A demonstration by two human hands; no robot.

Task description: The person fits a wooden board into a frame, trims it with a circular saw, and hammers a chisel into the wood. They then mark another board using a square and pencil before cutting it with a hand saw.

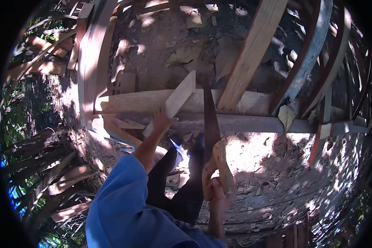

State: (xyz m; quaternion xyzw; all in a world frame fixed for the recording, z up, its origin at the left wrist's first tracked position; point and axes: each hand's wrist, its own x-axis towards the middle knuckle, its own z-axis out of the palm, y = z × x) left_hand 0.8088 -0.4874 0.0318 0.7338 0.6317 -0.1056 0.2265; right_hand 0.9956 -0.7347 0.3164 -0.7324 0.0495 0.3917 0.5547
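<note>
My left hand [163, 122] is closed on a short flat wooden board [181, 95], which lies slanted across a long horizontal beam [144, 101]. The board's upper end points up and to the right. In my right hand [219, 194] is the wooden handle of a handsaw [211, 124]. The saw's dark blade points away from me, across the beam and to the right of the board, apart from it. Part of my right hand's fingers is hidden by the handle.
Slanted timbers [252, 53] rise beyond the beam on the right, and a thick post [93, 62] stands at the left. A dry leaf [286, 118] hangs at the lower rail [252, 124]. Palm fronds [53, 165] lie left; wood chips cover the ground.
</note>
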